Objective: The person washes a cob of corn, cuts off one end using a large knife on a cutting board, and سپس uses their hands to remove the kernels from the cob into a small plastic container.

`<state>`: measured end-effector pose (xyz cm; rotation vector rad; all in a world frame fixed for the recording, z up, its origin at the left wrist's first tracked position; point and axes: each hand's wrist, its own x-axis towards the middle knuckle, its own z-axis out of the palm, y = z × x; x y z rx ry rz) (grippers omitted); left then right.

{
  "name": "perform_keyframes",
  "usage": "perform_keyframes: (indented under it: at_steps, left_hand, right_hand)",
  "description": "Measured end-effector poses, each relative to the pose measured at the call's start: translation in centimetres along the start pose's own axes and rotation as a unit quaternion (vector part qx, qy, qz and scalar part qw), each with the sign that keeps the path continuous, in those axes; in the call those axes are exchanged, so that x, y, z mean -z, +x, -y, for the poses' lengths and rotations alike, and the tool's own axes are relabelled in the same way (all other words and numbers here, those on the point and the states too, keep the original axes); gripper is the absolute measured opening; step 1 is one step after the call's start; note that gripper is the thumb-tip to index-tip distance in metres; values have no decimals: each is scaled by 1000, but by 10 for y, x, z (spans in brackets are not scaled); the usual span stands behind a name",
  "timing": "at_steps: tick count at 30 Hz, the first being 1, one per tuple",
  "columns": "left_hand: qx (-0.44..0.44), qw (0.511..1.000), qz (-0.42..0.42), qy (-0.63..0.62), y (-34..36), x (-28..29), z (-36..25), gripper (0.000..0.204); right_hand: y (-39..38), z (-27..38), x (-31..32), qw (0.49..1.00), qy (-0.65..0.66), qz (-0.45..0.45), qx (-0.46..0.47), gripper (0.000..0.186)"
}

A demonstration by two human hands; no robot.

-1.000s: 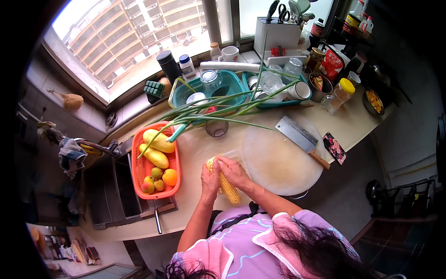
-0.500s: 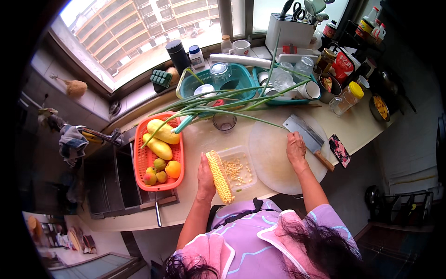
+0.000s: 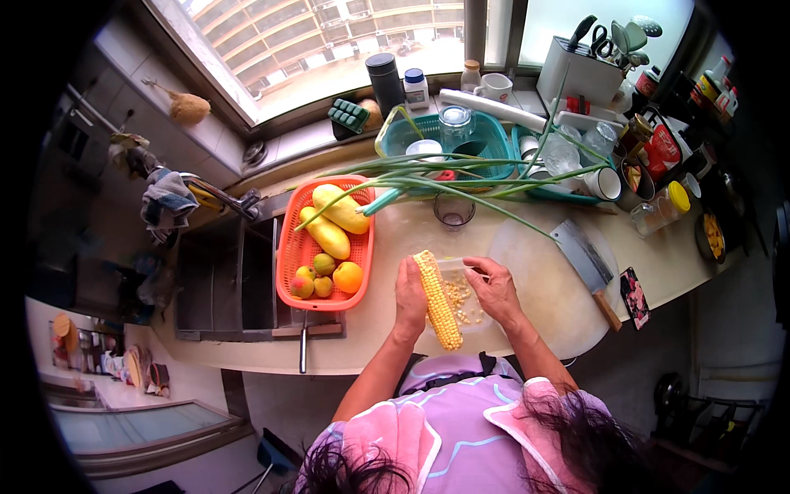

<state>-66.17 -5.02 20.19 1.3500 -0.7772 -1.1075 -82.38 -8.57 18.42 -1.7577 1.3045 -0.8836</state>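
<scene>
My left hand point(image 3: 410, 298) is closed round an ear of corn point(image 3: 439, 300), tilted with its lower end toward me. Bare stripes run along part of the cob, where kernels are gone. Under and beside it stands a clear plastic container point(image 3: 479, 331) with loose corn kernels point(image 3: 462, 300) in it. Over the container's right side is my right hand point(image 3: 494, 292), its fingers bent and slightly apart, with nothing visible in them. To the right lies a round white cutting board point(image 3: 527, 284), and a cleaver point(image 3: 586, 257) with a wooden handle rests at its right edge.
An orange basket point(image 3: 284, 267) of yellow mangoes and other fruit stands left, beside the sink point(image 3: 210, 284). Long green onions point(image 3: 485, 198) stretch across teal baskets point(image 3: 499, 136) at the back. A glass point(image 3: 454, 212) stands behind the container. A phone point(image 3: 634, 298) lies by the cleaver.
My right hand has moved left from the cutting board beside the cleaver to the container near the corn. My left hand still holds the ear. The whole view has shifted.
</scene>
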Motion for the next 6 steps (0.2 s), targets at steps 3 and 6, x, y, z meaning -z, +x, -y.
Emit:
perform_keyframes:
  at_steps: [3, 6]
  left_hand:
    - [-12, 1000, 18, -21, -6, -3, 4, 41]
    - [-97, 993, 0, 75, -8, -1, 14, 41]
  right_hand:
    - [-3, 27, -29, 948, 312, 16, -66, 32]
    - [-3, 43, -38, 870, 460, 104, -142, 41]
